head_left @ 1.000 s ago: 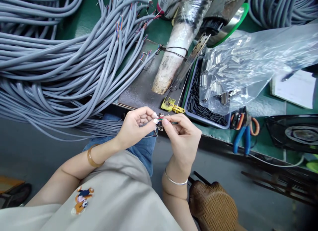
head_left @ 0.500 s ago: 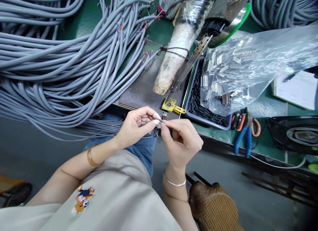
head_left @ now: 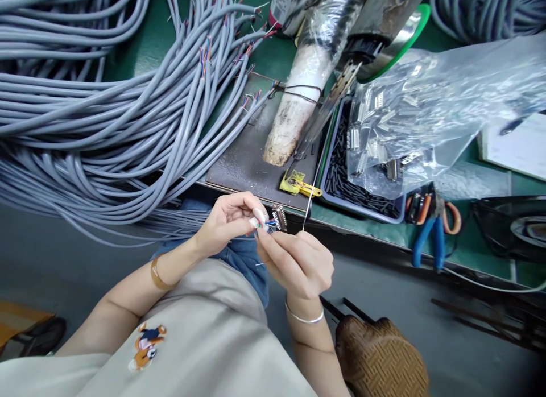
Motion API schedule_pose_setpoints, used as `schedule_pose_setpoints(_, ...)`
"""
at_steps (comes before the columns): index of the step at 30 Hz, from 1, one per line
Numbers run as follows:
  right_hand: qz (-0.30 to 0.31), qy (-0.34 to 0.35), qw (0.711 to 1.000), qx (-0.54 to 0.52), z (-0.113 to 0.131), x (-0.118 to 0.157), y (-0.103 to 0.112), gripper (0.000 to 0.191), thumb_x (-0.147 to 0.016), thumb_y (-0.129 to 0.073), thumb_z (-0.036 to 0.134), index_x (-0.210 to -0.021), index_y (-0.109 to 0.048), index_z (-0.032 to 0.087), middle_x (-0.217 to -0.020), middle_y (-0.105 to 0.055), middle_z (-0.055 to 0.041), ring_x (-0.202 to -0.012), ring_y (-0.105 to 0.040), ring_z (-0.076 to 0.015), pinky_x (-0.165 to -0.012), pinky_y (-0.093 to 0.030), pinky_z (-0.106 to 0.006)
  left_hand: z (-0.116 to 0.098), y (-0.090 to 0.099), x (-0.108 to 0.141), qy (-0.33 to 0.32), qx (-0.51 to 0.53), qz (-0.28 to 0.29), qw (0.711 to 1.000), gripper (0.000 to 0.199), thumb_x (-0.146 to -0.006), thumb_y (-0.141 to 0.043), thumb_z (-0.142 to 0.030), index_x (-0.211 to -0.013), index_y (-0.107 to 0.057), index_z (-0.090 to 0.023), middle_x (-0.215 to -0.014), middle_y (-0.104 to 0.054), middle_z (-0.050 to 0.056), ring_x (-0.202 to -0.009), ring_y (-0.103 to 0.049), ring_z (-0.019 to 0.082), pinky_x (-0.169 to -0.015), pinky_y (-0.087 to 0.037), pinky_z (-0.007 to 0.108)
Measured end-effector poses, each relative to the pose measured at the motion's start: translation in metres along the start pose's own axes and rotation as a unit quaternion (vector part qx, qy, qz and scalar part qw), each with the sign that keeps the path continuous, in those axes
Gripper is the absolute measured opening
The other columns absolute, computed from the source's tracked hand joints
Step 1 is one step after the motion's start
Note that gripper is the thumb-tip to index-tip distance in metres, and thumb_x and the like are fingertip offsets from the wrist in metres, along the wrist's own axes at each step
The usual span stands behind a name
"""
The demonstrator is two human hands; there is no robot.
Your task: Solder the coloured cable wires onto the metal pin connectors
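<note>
My left hand [head_left: 234, 220] pinches a small bundle of coloured wires [head_left: 269, 222] between thumb and forefinger. The wires lead to a small multi-pin connector [head_left: 279, 216], tilted in front of the table edge. My right hand [head_left: 298, 260] has its thumb and forefinger closed at the same wires, its fingertips against those of the left. A thin silvery strand [head_left: 309, 206], like solder wire, runs down to the back of my right hand; a thin loose end shows below its fingers. What lies inside the right palm is hidden.
Grey cables [head_left: 128, 112] with stripped ends cover the table's left. A wrapped white rod [head_left: 284, 124] and metal tool [head_left: 318, 124] slope towards me. Right are a bin of black sleeves [head_left: 358, 198], a bag of connectors [head_left: 384, 135] and pliers [head_left: 430, 238]. A chair [head_left: 384, 357] stands lower right.
Both hands have come slightly lower, and my right hand has turned with its fingertips lower left. The connector and coloured wires, mostly covered before, now show beyond the fingers. The view has shifted slightly.
</note>
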State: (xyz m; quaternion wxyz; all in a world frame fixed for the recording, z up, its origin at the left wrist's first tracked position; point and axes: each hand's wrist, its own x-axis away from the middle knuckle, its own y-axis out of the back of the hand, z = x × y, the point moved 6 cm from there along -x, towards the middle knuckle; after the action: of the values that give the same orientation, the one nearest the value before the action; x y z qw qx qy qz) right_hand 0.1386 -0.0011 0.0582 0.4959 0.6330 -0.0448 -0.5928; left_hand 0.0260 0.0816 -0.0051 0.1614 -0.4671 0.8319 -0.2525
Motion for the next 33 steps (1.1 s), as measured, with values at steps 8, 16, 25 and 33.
schedule_pose_setpoints(8,-0.099,-0.245,0.952,-0.153,-0.027,-0.004,0.006,0.007,-0.091,-0.069,0.02,-0.085,-0.067,0.024,-0.064,-0.064,0.0035,-0.053,-0.056,-0.0104,-0.048,-0.041,-0.025,-0.011,-0.016,0.001,0.025,-0.054,0.018,0.998,0.024,-0.076,-0.087,-0.03,-0.078,-0.069,-0.015,-0.072,-0.065,0.003,-0.063,-0.058,0.008,-0.06,-0.05,0.018)
schedule_pose_setpoints(16,-0.014,-0.427,0.877,-0.222,-0.062,0.004,0.016,0.02,-0.093,-0.069,0.035,-0.107,-0.077,0.023,-0.089,-0.079,-0.0036,-0.052,-0.057,-0.0088,-0.047,-0.042,-0.023,-0.022,-0.02,-0.003,0.023,-0.055,0.0,0.998,0.025,-0.081,-0.083,-0.034,-0.081,-0.067,-0.015,-0.073,-0.062,0.001,-0.057,-0.051,0.006,-0.054,-0.046,0.016)
schedule_pose_setpoints(25,0.097,-0.433,0.814,-0.374,-0.061,-0.004,-0.003,0.025,-0.09,-0.074,0.043,-0.105,-0.082,0.024,-0.087,-0.081,-0.0041,-0.059,-0.067,-0.0117,-0.052,-0.056,-0.023,-0.041,-0.025,0.006,-0.12,-0.225,0.103,0.961,0.003,-0.089,-0.075,-0.019,-0.086,-0.077,-0.02,-0.089,-0.07,0.007,-0.085,-0.066,0.015,-0.077,-0.055,0.025)
schedule_pose_setpoints(33,0.069,-0.392,0.897,-0.19,-0.051,-0.012,0.007,0.023,-0.095,-0.068,0.035,-0.111,-0.081,0.025,-0.073,-0.071,-0.0003,-0.053,-0.05,-0.0084,-0.05,-0.042,-0.024,-0.039,-0.035,0.013,-0.121,-0.362,0.038,0.924,0.011,-0.092,-0.062,-0.015,-0.087,-0.072,-0.017,-0.083,-0.075,0.006,-0.071,-0.065,0.013,-0.065,-0.051,0.023)
